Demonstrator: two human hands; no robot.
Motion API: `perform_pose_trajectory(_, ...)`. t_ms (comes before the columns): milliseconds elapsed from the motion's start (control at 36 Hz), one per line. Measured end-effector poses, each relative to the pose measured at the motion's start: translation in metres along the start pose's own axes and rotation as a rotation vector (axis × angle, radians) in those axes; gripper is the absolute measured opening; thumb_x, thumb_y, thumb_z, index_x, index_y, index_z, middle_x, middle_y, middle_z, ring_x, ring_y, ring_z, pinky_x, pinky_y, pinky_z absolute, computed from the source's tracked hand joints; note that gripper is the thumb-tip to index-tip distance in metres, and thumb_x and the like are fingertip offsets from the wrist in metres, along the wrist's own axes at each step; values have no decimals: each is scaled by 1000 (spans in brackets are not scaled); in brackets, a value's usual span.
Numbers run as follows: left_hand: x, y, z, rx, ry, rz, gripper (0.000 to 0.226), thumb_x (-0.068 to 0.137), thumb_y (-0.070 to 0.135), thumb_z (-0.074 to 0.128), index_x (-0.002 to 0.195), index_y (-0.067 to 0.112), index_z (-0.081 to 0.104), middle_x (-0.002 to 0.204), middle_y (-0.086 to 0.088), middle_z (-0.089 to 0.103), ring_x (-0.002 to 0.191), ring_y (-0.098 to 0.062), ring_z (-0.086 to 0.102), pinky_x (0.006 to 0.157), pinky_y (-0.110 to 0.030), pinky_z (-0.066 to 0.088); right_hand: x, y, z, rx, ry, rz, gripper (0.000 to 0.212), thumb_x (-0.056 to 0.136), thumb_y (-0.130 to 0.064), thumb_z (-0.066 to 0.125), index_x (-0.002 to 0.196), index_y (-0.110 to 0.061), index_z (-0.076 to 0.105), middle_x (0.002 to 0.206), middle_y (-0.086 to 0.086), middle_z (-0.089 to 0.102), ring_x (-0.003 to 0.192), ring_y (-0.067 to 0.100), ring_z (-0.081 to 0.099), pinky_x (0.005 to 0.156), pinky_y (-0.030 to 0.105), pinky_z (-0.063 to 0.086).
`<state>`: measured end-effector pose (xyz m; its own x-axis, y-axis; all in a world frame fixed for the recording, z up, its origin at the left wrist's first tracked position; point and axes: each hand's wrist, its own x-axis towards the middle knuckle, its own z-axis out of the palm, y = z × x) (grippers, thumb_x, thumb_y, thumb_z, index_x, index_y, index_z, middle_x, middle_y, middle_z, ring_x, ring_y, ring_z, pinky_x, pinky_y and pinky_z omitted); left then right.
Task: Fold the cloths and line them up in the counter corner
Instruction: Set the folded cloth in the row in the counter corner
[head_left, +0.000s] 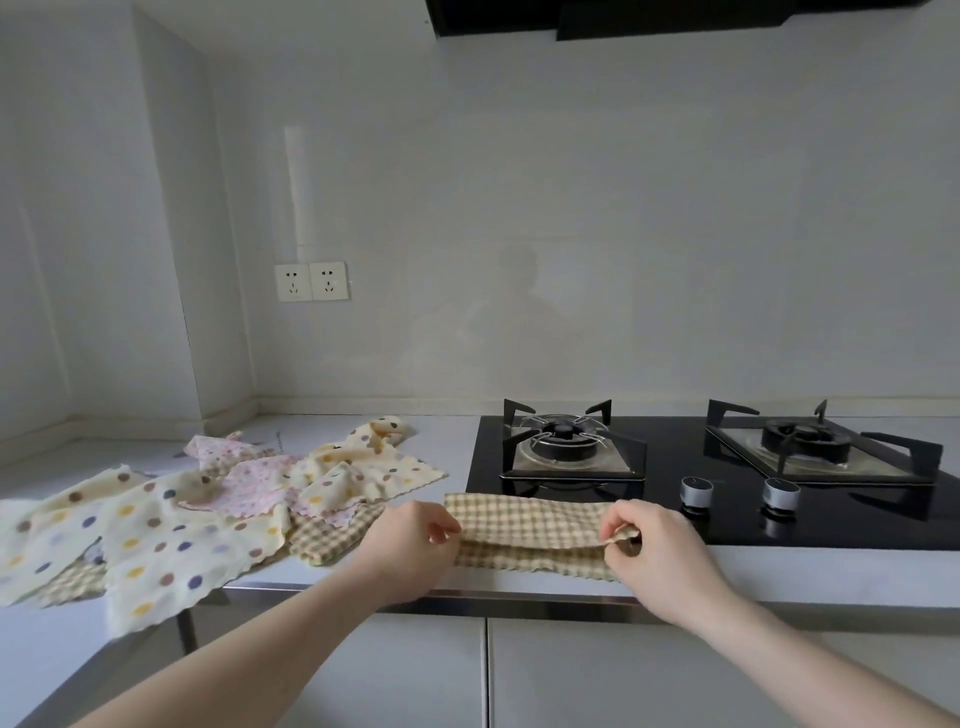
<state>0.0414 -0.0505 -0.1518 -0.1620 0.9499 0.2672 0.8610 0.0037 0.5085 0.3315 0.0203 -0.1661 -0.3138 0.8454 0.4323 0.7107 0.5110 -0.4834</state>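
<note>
You have one checked cloth (530, 525) in hand, stretched flat between your two hands at the front edge of the counter (831, 569), its far edge lying over the near rim of the black hob (670, 499). Your left hand (415, 540) pinches the cloth's left end between thumb and curled fingers; your right hand (654, 551) pinches the right end the same way, lifting a small fold of the upper layer. The cloth looks doubled over – a lower layer with a wavy hem shows beneath the upper one.

To your left lies a loose heap of unfolded cloths (197, 514) on the counter, spreading towards the corner. Count what shows: at least two cream cloths with large coloured dots, one pink cloth with small dots (244, 478), and checked pieces poking out in two places underneath – whether those belong to one cloth or two you cannot tell. Part of the heap hangs over the counter's front edge.

The hob carries two burners, each under a black pan support, and two silver knobs (696, 491) near its front. Two sockets (310, 281) sit side by side on the wall. Two cabinet doors (571, 675) meet below the counter.
</note>
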Motion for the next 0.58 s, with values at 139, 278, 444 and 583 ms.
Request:
perform_pose_trajectory(139, -6, 2, 3, 95, -13, -53, 26, 90, 30, 54, 106, 34, 74, 100, 14, 69, 93, -9, 64, 82, -22, 53, -10, 5, 4, -113, -6, -168, 15, 81, -20, 66, 76, -35, 64, 97, -29, 58, 115, -6, 37, 95, 21, 38)
perform_pose_trajectory(278, -3, 7, 1, 193, 44, -78, 26, 93, 35, 48, 93, 27, 73, 85, 8, 69, 79, -14, 64, 67, -28, 54, -11, 10, 8, -120, -14, -216, 13, 84, -41, 67, 73, -34, 69, 100, -30, 56, 116, -6, 37, 94, 15, 34)
perform_pose_trajectory(444, 17, 14, -2, 124, 194, -119, 23, 86, 43, 48, 90, 32, 68, 78, 8, 69, 65, -10, 64, 53, -24, 49, 9, 9, 7, 57, 122, -39, 13, 90, -34, 65, 76, -34, 64, 96, -24, 61, 105, 3, 49, 88, 25, 41)
perform_pose_trajectory(583, 48, 6, 11, 67, 166, -164, 39, 88, 50, 53, 121, 31, 60, 122, 7, 58, 109, -16, 56, 88, -36, 53, 28, 17, 15, -93, 15, 166, 38, 94, -48, 56, 130, -33, 57, 128, -15, 56, 121, 12, 48, 99, 30, 42)
